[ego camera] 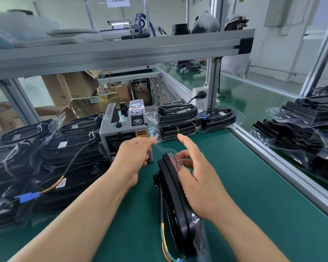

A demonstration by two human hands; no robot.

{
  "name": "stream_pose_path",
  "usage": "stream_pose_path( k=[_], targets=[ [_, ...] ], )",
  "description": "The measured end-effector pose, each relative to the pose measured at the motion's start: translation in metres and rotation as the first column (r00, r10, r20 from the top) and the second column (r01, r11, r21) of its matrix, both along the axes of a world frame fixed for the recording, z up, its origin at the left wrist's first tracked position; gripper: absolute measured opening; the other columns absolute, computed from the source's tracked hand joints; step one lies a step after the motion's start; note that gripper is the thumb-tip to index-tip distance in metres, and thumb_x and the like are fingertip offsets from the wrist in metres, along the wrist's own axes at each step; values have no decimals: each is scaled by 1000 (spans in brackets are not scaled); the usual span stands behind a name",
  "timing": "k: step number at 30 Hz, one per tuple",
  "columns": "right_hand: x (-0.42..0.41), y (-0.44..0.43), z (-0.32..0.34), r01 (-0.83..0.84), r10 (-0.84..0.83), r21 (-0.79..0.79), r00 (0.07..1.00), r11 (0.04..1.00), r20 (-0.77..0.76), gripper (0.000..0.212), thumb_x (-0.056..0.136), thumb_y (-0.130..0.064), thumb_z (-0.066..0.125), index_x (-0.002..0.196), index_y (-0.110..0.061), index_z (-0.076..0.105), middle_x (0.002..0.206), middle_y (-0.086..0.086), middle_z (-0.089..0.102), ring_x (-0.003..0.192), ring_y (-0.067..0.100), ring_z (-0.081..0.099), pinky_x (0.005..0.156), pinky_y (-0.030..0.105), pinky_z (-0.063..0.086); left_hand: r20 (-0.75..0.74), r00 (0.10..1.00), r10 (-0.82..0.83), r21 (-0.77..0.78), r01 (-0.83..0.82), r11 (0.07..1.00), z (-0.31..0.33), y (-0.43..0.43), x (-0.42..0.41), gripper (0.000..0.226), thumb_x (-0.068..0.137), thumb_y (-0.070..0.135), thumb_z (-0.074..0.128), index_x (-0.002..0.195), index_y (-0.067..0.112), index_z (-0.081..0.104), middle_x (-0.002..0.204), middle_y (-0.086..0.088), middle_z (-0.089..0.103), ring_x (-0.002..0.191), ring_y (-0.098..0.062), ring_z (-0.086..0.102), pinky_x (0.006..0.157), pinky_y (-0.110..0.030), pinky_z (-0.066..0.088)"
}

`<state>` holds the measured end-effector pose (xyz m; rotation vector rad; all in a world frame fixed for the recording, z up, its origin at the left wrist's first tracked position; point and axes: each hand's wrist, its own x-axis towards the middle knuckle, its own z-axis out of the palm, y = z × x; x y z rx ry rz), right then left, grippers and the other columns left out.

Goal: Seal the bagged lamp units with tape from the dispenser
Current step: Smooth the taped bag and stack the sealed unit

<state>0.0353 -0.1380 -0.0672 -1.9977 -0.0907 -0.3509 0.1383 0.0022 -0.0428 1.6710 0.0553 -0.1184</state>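
While pinching clear tape (162, 146) between thumb and forefinger of left hand (134, 157), just in front of dispenser (121, 127), grips bagged lamp (173, 188) with right hand (199, 180): middle fingers curled over its top edge, forefinger lifted clear. Props lamp on edge on green mat (254, 186), just right of dispenser, with coloured wires (162, 233) trailing from near end. Works among stacks (64, 154) of more bagged lamps: left, behind, far right.
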Motion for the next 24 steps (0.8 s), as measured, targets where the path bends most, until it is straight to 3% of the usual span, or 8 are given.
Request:
stream_pose_path(
  k=[3,8,11,16,20,24],
  targets=[
    [3,-2,-2,-33,31,28,999,999,42,66,100,-14,43,142,-62,25,112,-18,50,100,-1,53,72,12,43,151,980,-132,2,133,991,15,3,-9,25,88,39,70,76,18,78,64,6,51,51,-8,38,45,-17,32],
    [4,-2,-2,-88,84,40,991,995,105,66,103,-25,49,131,-77,21,111,-19,50,103,3,57,80,15,48,7,960,-279,-179,276,944,30,-9,-22,28,69,41,77,74,14,78,66,4,54,47,-5,34,36,-13,24],
    [4,-2,-1,-96,93,17,988,995,124,64,102,-26,50,133,-74,22,110,-20,50,106,3,57,88,19,48,-67,957,-282,-223,261,939,34,-11,-22,22,73,35,76,72,13,76,66,3,52,45,-3,34,34,-12,22],
    [2,-3,-1,-114,115,-19,987,993,114,59,100,-32,45,136,-73,24,110,-26,49,107,-1,54,85,6,42,-79,961,-264,-207,243,948,37,-6,-18,13,85,17,73,84,7,66,66,1,50,46,-4,33,34,-12,22],
    [0,-1,1,-133,135,-29,985,991,104,60,101,-30,45,133,-77,23,113,-25,49,110,-4,53,83,2,39,41,981,-190,-170,194,966,33,-6,-22,16,88,12,70,74,9,61,62,0,43,46,-6,30,37,-14,23],
    [-2,7,4,-175,176,-23,980,984,97,73,102,-17,49,134,-77,21,118,-24,48,111,-3,52,80,8,45,176,980,-91,-224,130,966,24,-2,-36,19,88,16,71,70,12,68,62,-2,40,50,-9,29,40,-16,27]
  ],
)
